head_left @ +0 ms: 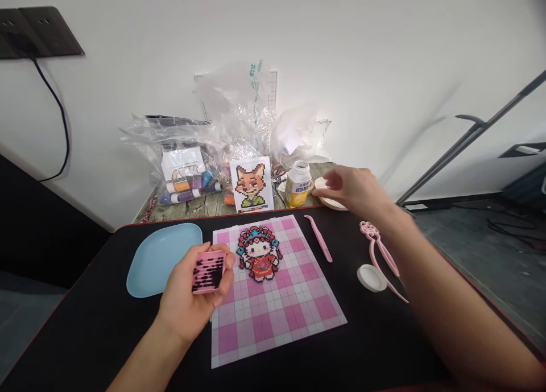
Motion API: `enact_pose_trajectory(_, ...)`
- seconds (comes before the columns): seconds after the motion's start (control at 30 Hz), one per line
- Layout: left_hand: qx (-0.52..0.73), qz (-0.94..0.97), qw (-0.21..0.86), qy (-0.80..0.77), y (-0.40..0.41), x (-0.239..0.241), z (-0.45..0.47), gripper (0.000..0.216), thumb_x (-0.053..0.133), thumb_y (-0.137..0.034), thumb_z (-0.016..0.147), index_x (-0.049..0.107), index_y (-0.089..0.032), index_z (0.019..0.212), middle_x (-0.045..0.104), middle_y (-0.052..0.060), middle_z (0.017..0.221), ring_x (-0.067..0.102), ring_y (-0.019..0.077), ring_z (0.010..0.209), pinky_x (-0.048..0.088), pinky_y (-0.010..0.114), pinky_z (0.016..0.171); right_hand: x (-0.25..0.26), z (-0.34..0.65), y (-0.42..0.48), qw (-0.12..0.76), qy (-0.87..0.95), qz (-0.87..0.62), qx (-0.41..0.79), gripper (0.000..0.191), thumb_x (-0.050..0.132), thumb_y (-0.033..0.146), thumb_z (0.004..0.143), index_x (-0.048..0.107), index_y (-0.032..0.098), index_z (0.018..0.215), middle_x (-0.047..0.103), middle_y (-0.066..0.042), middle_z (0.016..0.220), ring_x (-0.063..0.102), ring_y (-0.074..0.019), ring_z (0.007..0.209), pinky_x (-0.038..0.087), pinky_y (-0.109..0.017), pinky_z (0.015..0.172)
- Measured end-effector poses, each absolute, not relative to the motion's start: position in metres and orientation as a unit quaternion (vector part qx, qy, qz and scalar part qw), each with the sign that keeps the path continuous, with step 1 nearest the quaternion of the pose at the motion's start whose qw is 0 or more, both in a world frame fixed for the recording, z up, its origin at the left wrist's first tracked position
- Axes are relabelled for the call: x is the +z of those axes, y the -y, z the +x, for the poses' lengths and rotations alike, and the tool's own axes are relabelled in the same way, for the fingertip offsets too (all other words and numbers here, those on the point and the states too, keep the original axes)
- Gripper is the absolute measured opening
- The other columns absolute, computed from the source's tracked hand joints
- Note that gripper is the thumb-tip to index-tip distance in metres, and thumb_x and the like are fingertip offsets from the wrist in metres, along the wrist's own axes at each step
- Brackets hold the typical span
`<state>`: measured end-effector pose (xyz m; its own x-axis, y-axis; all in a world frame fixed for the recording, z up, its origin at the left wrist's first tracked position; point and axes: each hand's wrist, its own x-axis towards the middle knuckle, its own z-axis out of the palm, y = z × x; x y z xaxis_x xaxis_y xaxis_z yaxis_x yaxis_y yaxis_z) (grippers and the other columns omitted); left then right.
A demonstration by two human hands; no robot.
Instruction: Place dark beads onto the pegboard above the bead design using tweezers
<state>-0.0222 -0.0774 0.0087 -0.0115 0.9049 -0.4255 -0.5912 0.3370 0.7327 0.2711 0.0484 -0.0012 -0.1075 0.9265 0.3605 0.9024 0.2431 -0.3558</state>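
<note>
Noted left hand (187, 304) raised over the near-left edge of the pink checked pegboard (277, 324), grip pinching a pink bead block (208, 272) by its sides, thumb on one edge, fingers on the other. Held face-up and tilted toward the camera, probably to keep its dark rows in plain sight and level.

Logged right hand (356, 190) stretched to the far side of the tabletop (205, 207), fingertips at a pale round dish (336, 203) just beside the white-and-yellow bottle (297, 184). Cannot tell whether grip closed on the dish or only resting on it.

Found bead figure (259, 252) on the upper part of the pegboard, near the block.

Around:
- blue plate (157, 258) left of the board
- pink tweezers (319, 239) right of it
- white cap (372, 278) and pink hairpin tool (379, 255) beside the right forearm
- fox pattern card (252, 185) and bagged bead tubes (185, 181) toward the wall

Nothing seen between either hand and its object. Bottle close on the dish's left, likely the one thing to knock.
</note>
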Motion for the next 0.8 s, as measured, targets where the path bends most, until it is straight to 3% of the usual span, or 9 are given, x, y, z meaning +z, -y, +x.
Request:
enact_pose_trajectory(0.07, 0.56, 0.173, 0.675, -0.448, 0.078, 0.009, -0.022, 0.043, 0.03, -0.014, 0.093, 0.061, -0.011, 0.063, 0.057, 0.004, 0.054, 0.048, 0.0082, 0.029, 0.036, 0.015, 0.024, 0.006, 0.289, -0.022, 0.149, 0.793, -0.59, 0.038, 0.027, 0.067, 0.049, 0.071, 0.063, 0.022, 0.077, 0.067, -0.004, 0.073, 0.063, -0.0225, 0.063, 0.045, -0.033, 0.057)
enact_pose_trajectory(0.13, 0.575, 0.172, 0.664, -0.446, 0.079, 0.008, -0.021, 0.045, 0.028, -0.016, 0.093, 0.06, -0.012, 0.063, 0.058, 0.003, 0.054, 0.05, 0.0088, 0.031, 0.038, 0.016, 0.026, 0.001, 0.305, 0.007, 0.081, 0.83, -0.549, 0.053, 0.031, 0.072, 0.043, 0.065, 0.067, 0.024, 0.089, 0.069, -0.004, 0.083, 0.065, -0.0253, 0.072, 0.048, -0.035, 0.061)
enact_pose_trajectory(0.23, 0.532, 0.16, 0.696, -0.456, 0.08, 0.006, -0.018, 0.039, 0.035, -0.013, 0.091, 0.06, -0.009, 0.062, 0.059, 0.006, 0.055, 0.05, 0.0104, 0.03, 0.037, 0.018, 0.024, -0.023, 0.319, 0.042, 0.011, 0.862, -0.495, 0.11, 0.04, 0.069, 0.032, 0.067, 0.065, 0.026, 0.106, 0.068, -0.006, 0.1, 0.067, -0.0261, 0.084, 0.052, -0.035, 0.067)
enact_pose_trajectory(0.33, 0.557, 0.165, 0.679, -0.448, 0.079, 0.004, -0.016, 0.042, 0.031, -0.014, 0.092, 0.061, -0.01, 0.063, 0.057, 0.004, 0.053, 0.048, 0.0091, 0.03, 0.037, 0.017, 0.024, -0.044, 0.322, 0.057, 0.022, 0.868, -0.478, 0.132, 0.035, 0.058, 0.025, 0.074, 0.064, 0.025, 0.109, 0.065, -0.008, 0.111, 0.065, -0.0245, 0.093, 0.052, -0.037, 0.077)
enact_pose_trajectory(0.47, 0.555, 0.165, 0.681, -0.449, 0.078, 0.004, -0.016, 0.042, 0.032, -0.013, 0.091, 0.061, -0.009, 0.061, 0.059, 0.006, 0.053, 0.047, 0.0092, 0.028, 0.036, 0.017, 0.023, -0.039, 0.321, 0.052, 0.049, 0.869, -0.467, 0.158, 0.028, 0.048, 0.025, 0.084, 0.066, 0.024, 0.105, 0.067, -0.007, 0.104, 0.065, -0.0227, 0.092, 0.052, -0.038, 0.083)
enact_pose_trajectory(0.57, 0.571, 0.162, 0.664, -0.455, 0.078, 0.005, -0.017, 0.043, 0.031, -0.015, 0.092, 0.061, -0.011, 0.061, 0.057, 0.003, 0.052, 0.046, 0.0084, 0.027, 0.036, 0.016, 0.022, -0.014, 0.316, 0.034, 0.117, 0.86, -0.469, 0.164, 0.028, 0.053, 0.034, 0.085, 0.067, 0.026, 0.108, 0.068, -0.005, 0.109, 0.064, -0.0227, 0.094, 0.052, -0.038, 0.083)
enact_pose_trajectory(0.67, 0.56, 0.16, 0.67, -0.46, 0.079, 0.008, -0.018, 0.042, 0.034, -0.016, 0.091, 0.061, -0.011, 0.059, 0.056, 0.004, 0.051, 0.045, 0.0091, 0.025, 0.033, 0.016, 0.019, 0.01, 0.303, 0.006, 0.276, 0.801, -0.508, 0.158, 0.035, 0.056, 0.043, 0.085, 0.065, 0.026, 0.114, 0.069, -0.004, 0.106, 0.066, -0.021, 0.087, 0.055, -0.037, 0.079)
enact_pose_trajectory(0.8, 0.566, 0.16, 0.666, -0.458, 0.082, 0.01, -0.016, 0.047, 0.03, -0.017, 0.092, 0.06, -0.012, 0.057, 0.056, 0.003, 0.049, 0.045, 0.0083, 0.023, 0.032, 0.014, 0.019, 0.013, 0.277, -0.041, 0.505, 0.688, -0.514, 0.082, 0.036, 0.058, 0.044, 0.084, 0.064, 0.023, 0.112, 0.066, -0.007, 0.108, 0.064, -0.0205, 0.092, 0.055, -0.039, 0.082)
